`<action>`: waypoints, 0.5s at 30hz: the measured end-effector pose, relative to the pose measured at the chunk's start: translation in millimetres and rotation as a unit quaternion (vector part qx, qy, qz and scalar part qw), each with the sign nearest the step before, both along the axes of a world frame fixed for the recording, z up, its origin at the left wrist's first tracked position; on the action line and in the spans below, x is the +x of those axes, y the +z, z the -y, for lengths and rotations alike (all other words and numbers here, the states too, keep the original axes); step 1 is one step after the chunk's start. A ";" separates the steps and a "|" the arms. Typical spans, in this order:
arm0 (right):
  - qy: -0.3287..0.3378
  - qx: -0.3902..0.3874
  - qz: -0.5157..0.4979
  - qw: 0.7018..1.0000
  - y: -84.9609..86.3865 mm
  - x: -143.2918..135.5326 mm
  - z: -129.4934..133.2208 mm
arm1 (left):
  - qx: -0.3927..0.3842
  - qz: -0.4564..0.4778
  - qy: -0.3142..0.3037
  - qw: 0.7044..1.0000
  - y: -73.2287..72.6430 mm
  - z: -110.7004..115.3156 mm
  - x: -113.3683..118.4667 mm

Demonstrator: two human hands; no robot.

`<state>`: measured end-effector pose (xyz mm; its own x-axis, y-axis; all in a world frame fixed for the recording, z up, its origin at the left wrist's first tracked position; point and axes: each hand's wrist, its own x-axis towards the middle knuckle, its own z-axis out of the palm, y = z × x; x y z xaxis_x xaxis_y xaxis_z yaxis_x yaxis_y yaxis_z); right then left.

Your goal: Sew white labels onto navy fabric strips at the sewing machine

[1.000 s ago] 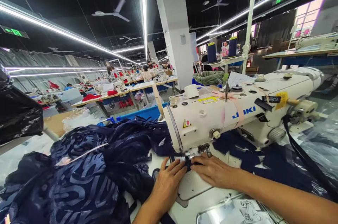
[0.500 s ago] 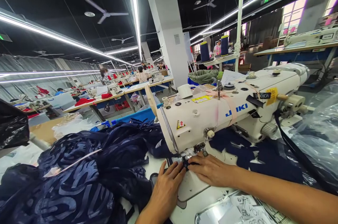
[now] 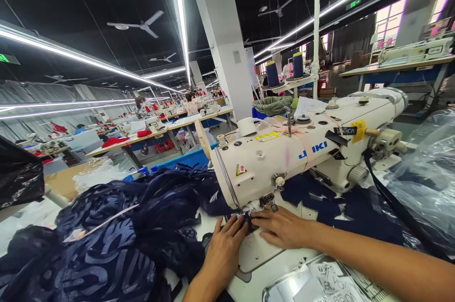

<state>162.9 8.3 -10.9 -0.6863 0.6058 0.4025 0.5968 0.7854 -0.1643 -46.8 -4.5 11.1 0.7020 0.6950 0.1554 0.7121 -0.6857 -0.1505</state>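
Observation:
A white sewing machine (image 3: 256,162) stands before me, its needle area low at its left end. A small piece of dark navy fabric (image 3: 249,227) lies under the presser foot, mostly hidden by my fingers. My left hand (image 3: 224,240) rests flat left of the needle area, fingers stretched out, their tips on the fabric. From the right, my right hand (image 3: 280,227) reaches in, its outstretched fingertips touching the same fabric close to the foot. Its thumb lies apart on the machine's bed plate (image 3: 254,257).
Heaped navy patterned garments (image 3: 103,245) fill the left side. Navy fabric pieces (image 3: 359,212) and clear plastic bags (image 3: 423,169) lie to the right. Labels (image 3: 330,280) sit in a tray near the front. Thread cones (image 3: 272,74) stand behind; people sit at machines farther off.
The view has tilted and shifted slightly. Both hands stay by the needle area; the right thumb now shows farther from the fingers.

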 end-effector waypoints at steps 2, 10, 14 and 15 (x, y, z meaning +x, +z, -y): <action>0.001 -0.025 -0.006 1.000 2.8 1.7 -0.8 | -0.012 0.012 0.012 1.000 0.4 -2.4 -0.4; -0.071 -0.035 0.008 0.997 4.8 -0.5 -6.0 | 0.085 0.045 0.029 0.995 -3.4 -2.5 6.6; -0.103 0.027 0.033 0.994 2.9 -4.1 -8.7 | 0.175 -0.007 0.103 0.979 -10.4 5.9 13.8; -0.105 0.041 0.045 0.993 3.9 -4.1 -7.7 | 0.184 -0.022 0.118 0.976 -11.3 6.7 14.4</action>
<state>158.7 16.0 -7.0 -0.5835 0.7071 0.3994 0.7581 0.6506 -0.0443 -32.4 -11.3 -0.3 0.5409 0.7411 0.3977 0.8308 -0.3970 -0.3901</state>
